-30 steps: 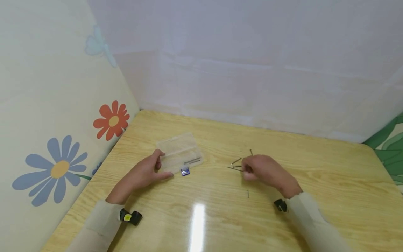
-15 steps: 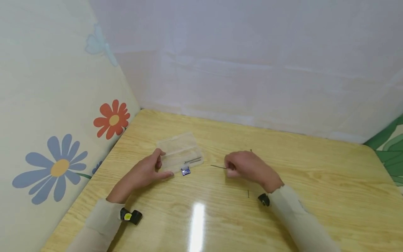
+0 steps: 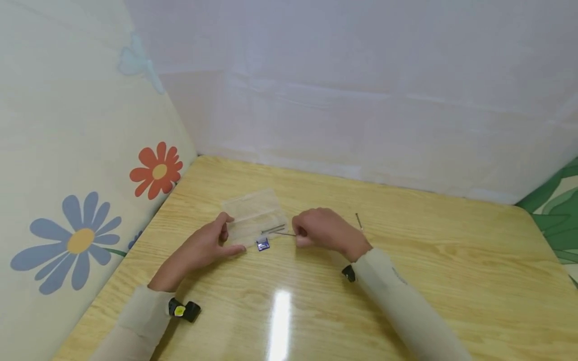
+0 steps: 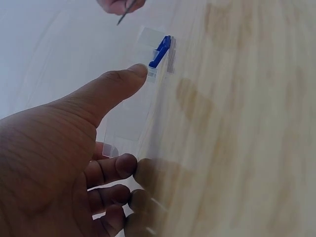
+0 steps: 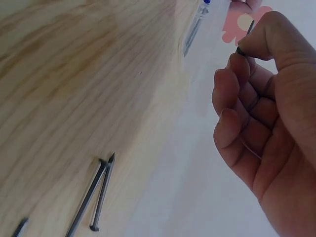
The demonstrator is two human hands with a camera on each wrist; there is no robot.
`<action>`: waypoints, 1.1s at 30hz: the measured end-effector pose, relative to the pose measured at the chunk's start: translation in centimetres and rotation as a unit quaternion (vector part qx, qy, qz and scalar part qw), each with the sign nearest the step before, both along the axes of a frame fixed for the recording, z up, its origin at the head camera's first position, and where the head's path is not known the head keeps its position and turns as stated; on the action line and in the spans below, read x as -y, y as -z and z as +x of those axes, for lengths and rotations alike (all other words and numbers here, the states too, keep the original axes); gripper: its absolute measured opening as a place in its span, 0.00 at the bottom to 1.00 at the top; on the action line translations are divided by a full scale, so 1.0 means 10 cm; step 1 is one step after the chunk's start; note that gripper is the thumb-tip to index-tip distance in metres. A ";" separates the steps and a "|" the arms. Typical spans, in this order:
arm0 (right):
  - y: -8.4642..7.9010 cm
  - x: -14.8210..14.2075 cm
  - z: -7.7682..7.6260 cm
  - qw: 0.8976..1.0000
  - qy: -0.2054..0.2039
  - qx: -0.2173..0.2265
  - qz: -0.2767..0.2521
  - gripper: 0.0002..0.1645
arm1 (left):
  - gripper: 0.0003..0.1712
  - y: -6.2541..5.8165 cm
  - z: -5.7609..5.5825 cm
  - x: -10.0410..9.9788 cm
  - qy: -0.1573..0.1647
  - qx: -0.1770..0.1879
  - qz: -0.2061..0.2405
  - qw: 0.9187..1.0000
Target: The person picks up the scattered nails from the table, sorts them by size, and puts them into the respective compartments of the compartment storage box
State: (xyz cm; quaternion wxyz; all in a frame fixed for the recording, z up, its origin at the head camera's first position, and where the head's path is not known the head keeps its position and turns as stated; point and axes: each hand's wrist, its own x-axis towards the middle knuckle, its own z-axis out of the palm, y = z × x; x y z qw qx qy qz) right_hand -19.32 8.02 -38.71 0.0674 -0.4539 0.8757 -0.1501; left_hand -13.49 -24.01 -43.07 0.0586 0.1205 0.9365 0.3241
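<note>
Our left hand (image 3: 198,250) grips the left end of an open, rectangular clear-plastic box (image 3: 246,227); our right hand (image 3: 322,230) pinches a slim dark metal nail (image 3: 286,234) at the box's right end. We'd best keep it level, parallel to the straight grey nails (image 3: 273,229) inside.

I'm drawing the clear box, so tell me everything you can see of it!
The box is see-through and looks like plastic. It lies open on the table, one half nearer the person, the other farther. A blue latch sticks out from its near edge. At least two dark nails lie in its near half, toward the right end. The left hand holds its left end. A nail in the right hand points at it; I can't tell whether they touch.
</note>
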 end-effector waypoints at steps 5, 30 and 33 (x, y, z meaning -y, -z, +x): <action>0.02 0.12 -0.07 1.000 -0.004 0.010 0.002 0.10 | 0.45 0.02 0.01 -0.01 0.001 0.000 0.002 1.000; 0.00 0.28 -0.22 0.999 0.024 0.004 0.049 0.09 | 0.46 0.04 -0.01 -0.02 0.004 -0.003 0.008 1.000; -0.01 0.23 -0.21 0.999 0.025 0.000 0.043 0.08 | 0.45 0.03 0.00 -0.01 0.002 -0.003 0.008 1.000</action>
